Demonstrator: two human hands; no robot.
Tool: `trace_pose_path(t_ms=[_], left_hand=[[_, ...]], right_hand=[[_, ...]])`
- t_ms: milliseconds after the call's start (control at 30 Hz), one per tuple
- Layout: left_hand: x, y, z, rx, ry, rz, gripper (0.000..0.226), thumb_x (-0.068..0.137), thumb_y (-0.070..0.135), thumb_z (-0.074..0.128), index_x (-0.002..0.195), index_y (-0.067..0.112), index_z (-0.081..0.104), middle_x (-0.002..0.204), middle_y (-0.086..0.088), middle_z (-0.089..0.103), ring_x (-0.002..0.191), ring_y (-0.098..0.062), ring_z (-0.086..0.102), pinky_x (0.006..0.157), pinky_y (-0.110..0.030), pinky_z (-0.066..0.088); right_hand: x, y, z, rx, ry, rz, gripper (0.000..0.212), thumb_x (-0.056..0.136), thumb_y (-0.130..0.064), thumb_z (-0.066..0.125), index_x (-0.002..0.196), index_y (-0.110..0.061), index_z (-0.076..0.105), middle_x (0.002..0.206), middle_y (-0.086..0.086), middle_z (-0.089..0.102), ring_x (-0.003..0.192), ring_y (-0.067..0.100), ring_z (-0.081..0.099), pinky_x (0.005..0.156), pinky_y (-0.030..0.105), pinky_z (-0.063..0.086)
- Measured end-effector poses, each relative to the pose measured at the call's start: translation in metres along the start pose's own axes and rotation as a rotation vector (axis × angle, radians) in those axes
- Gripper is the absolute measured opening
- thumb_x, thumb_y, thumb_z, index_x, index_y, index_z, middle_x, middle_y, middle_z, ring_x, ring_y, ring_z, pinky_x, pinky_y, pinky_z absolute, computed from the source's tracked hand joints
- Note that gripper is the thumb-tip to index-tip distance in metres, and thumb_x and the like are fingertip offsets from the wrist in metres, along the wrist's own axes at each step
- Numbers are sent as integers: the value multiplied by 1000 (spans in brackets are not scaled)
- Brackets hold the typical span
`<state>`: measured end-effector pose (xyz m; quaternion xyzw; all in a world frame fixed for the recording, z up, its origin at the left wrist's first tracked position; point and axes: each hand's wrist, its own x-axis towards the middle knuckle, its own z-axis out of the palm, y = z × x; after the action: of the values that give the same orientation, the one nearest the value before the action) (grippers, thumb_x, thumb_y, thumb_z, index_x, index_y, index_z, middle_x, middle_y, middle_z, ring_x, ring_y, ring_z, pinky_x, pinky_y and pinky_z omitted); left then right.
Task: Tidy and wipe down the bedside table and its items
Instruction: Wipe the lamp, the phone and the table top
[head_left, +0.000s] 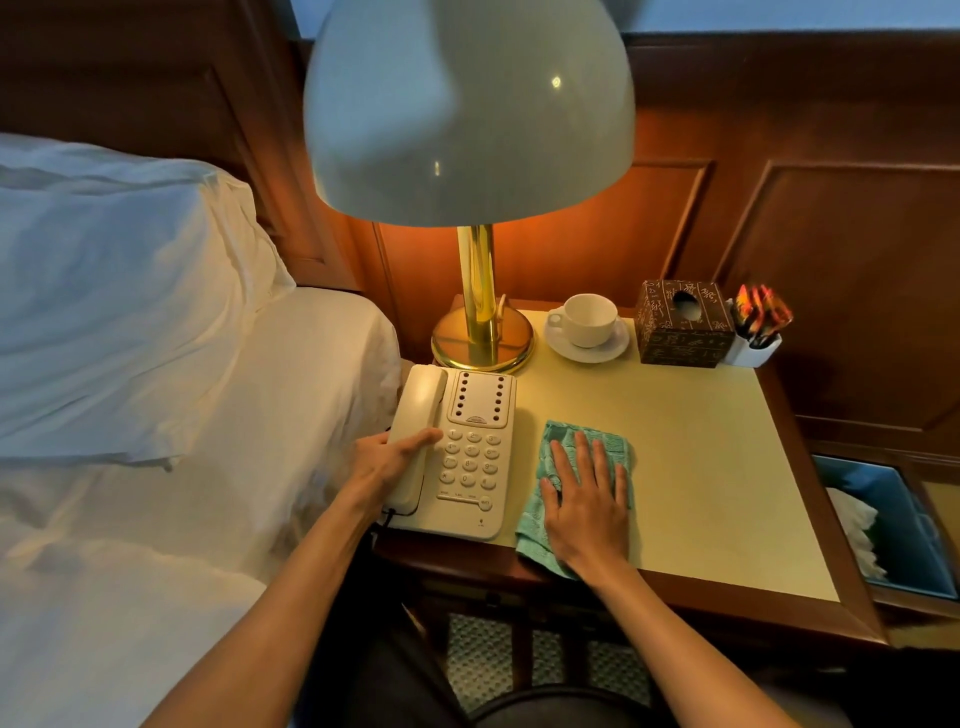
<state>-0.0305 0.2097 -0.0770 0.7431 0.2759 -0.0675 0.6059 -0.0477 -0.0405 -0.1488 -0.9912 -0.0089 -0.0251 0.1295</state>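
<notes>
- The single head view looks forward and steeply down from above the bedside table's (701, 467) near edge.
- It sits close: both forearms enter from the bottom.
- The lamp shade (467, 109) fills the top centre; the bed (156, 415) takes the left side.

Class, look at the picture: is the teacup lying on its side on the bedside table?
No, the teacup stands upright on its saucer, between the lamp and tissue box.

Both bare arms reach forward. The left hand (382, 462) grips the phone (457, 452) handset, thumb across it. Just right of the phone, the right hand (587, 504) lies flat, fingers spread.
</notes>
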Motion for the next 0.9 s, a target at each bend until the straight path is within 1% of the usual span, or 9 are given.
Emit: trace_pose_path(t_ms=[67, 233, 367, 467, 533, 600, 733, 900], left_hand=[[2, -2, 0, 13, 4, 17, 46, 65, 48, 82, 95, 16, 68, 94, -4, 73, 85, -25, 71, 76, -45, 60], [1, -7, 1, 39, -17, 50, 45, 68, 47, 81, 97, 17, 67, 96, -3, 72, 87, -24, 70, 76, -44, 60], [2, -12, 1, 92, -2, 71, 54, 67, 53, 80, 103, 16, 66, 97, -2, 71, 88, -23, 69, 78, -44, 60], [1, -13, 4, 126, 35, 97, 54, 68, 55, 79, 104, 17, 65, 97, 0, 70, 87, -21, 68, 73, -37, 59], [-2, -11, 5, 163, 71, 136, 46, 72, 53, 77, 100, 18, 66, 93, 3, 69, 83, -16, 66, 64, -28, 54], [-7, -9, 7, 193, 95, 165, 39, 74, 51, 76, 96, 20, 66, 87, 6, 66, 78, -10, 64, 58, -22, 48], [-10, -9, 9, 216, 125, 199, 35, 75, 51, 76, 90, 21, 65, 81, 10, 64, 73, -5, 62, 56, -19, 45], [-9, -13, 9, 262, 149, 228, 37, 73, 54, 75, 84, 19, 66, 81, 6, 66, 73, -8, 65, 55, -18, 45]], right_hand=[[0, 0, 0, -5, 1, 0, 67, 91, -56, 4, 154, -34, 10, 163, -3, -1, 149, 17, -11, 121, 46, -3], [1, -1, 0, -11, -5, -1, 68, 90, -57, 2, 154, -35, 9, 163, -3, -2, 149, 18, -11, 121, 46, -4], [0, -1, -1, -2, 4, -1, 69, 90, -57, 2, 154, -34, 10, 163, -3, -1, 149, 17, -11, 120, 46, -3], [-1, 0, -1, 3, -5, -8, 69, 89, -57, 1, 154, -34, 8, 163, -3, -3, 149, 17, -13, 120, 45, -6], [0, 1, 0, -2, -8, -10, 68, 90, -57, 2, 154, -35, 7, 163, -3, -3, 149, 17, -13, 121, 46, -5], [0, 2, 1, -3, -13, -14, 67, 91, -57, 2, 154, -35, 7, 163, -3, -3, 149, 17, -12, 121, 46, -3], [0, 3, 0, -1, -17, -22, 67, 90, -57, 3, 153, -35, 8, 163, -3, -2, 149, 17, -12, 121, 46, -4], [-6, 3, -4, 2, -49, -57, 67, 90, -57, 1, 153, -36, 4, 162, -5, -5, 148, 16, -16, 121, 46, -5]])
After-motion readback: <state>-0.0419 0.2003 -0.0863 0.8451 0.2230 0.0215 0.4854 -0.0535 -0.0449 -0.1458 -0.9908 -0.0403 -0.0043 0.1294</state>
